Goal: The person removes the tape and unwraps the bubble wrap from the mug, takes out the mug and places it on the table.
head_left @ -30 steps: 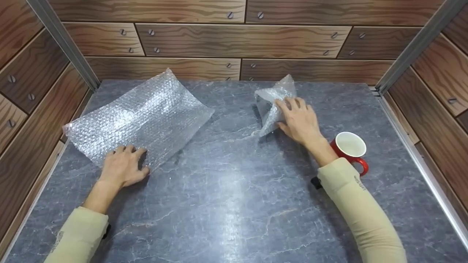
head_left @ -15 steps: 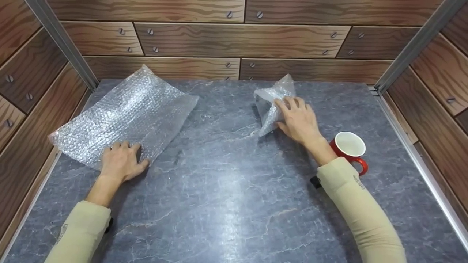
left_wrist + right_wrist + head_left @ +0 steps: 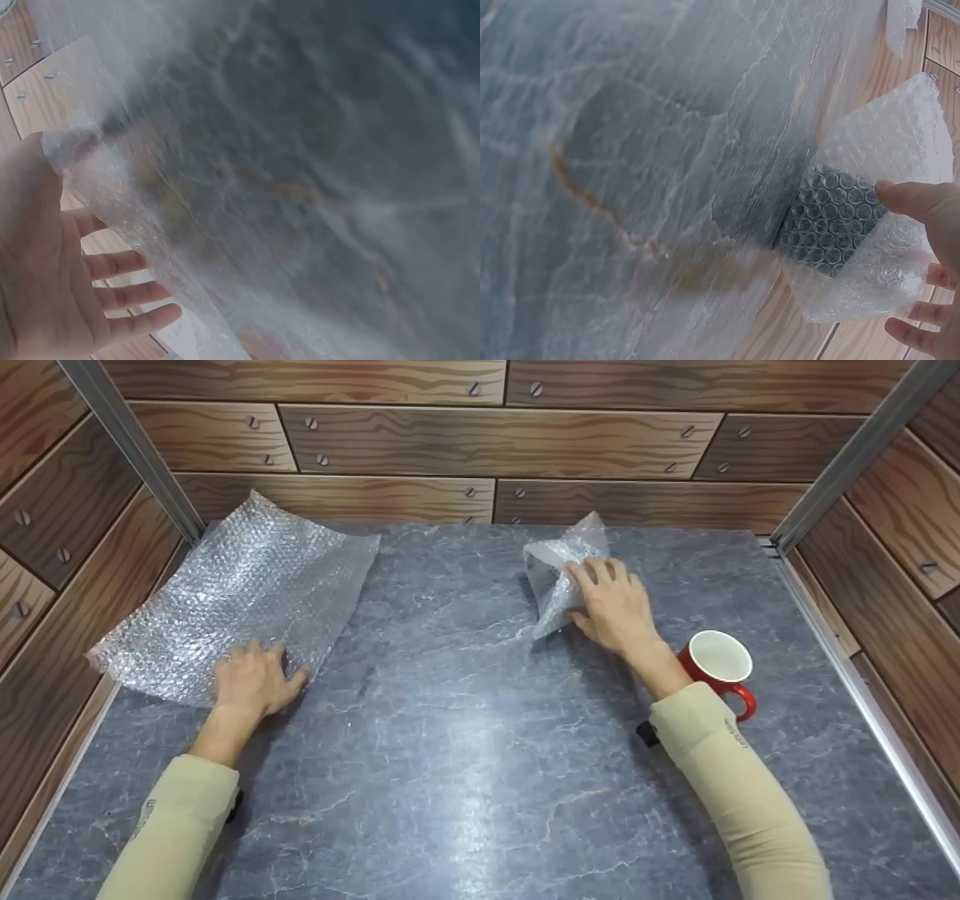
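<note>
In the head view, a flat sheet of bubble wrap (image 3: pixel 247 585) lies at the left of the table, its far corner raised against the back wall. My left hand (image 3: pixel 251 679) rests on its near edge; in the left wrist view the fingers (image 3: pixel 124 296) look fairly straight, with the film lying across the thumb tip. Right of centre, my right hand (image 3: pixel 616 604) grips a folded bubble wrap bundle (image 3: pixel 559 574). The right wrist view shows the thumb (image 3: pixel 911 196) against the bundle's near side and fingers on its other side. What the bundle contains, if anything, I cannot tell.
A red mug (image 3: pixel 716 664) with a white inside stands just right of my right wrist, its handle toward me. Wood-patterned walls (image 3: pixel 495 442) and metal posts enclose the grey marbled table (image 3: pixel 420 780) at the back and sides.
The bubble wrap sheet has shifted left and turned counter-clockwise, its far corner moving left. My left hand has moved slightly forward with it. My right hand, the bundle and the mug have stayed put.
</note>
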A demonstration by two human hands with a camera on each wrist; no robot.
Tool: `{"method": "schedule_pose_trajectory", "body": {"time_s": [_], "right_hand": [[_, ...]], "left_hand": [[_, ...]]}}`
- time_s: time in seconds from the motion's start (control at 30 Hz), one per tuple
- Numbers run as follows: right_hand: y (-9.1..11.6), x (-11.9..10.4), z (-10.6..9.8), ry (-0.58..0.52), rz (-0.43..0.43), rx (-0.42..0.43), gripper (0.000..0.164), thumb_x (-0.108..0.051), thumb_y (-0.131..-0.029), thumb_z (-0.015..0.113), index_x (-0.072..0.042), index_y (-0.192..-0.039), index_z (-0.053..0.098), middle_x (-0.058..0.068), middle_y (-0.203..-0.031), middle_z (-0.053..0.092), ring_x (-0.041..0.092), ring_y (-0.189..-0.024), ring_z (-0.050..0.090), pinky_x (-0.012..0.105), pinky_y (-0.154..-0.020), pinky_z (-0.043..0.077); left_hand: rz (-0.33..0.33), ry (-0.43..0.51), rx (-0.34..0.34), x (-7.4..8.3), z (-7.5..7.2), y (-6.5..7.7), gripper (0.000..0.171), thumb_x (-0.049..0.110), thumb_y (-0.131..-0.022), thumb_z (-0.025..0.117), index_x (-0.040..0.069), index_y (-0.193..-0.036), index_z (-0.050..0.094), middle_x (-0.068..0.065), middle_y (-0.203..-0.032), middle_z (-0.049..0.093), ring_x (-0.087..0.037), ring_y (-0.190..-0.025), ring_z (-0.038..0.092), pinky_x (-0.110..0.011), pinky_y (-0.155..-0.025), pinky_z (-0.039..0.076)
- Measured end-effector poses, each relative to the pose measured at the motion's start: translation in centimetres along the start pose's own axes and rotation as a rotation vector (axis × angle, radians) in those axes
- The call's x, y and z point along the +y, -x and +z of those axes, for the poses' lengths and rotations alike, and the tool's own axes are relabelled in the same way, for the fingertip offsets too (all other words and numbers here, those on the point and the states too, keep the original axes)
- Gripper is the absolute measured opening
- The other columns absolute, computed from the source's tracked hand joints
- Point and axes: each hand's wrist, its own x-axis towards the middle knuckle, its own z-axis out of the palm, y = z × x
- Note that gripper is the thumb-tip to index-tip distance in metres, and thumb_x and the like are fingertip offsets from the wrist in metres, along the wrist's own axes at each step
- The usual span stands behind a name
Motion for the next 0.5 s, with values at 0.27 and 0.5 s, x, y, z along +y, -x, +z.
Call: {"method": "schedule_pose_trajectory", "body": {"time_s": [0.27, 0.5], "right_hand": [[2.8, -1.1, -1.3, 0.014, 0.059, -0.031, 0.081, -0.03, -0.087, 0.084, -0.014, -0.155, 0.043, 0.021, -0.149, 0.054, 0.049, -0.137, 0.05, 0.063, -0.101, 0.054], [5.4, -2.0, -2.5, 0.016, 0.108, -0.03, 0.079, -0.03, -0.087, 0.084, -0.015, -0.154, 0.045, 0.021, -0.148, 0.055, 0.049, -0.137, 0.05, 0.064, -0.102, 0.052]], "left_hand": [[0.031, -0.028, -0.011, 0.0, -0.2, 0.1, 0.077, 0.059, -0.103, 0.046, -0.001, -0.151, 0.048, -0.042, -0.141, 0.052, -0.063, -0.129, 0.052, -0.073, -0.101, 0.05], [0.041, -0.015, -0.031, 0.1, -0.4, 0.3, 0.078, 0.059, -0.104, 0.045, -0.003, -0.152, 0.045, -0.044, -0.145, 0.048, -0.066, -0.13, 0.049, -0.073, -0.094, 0.055]]}}
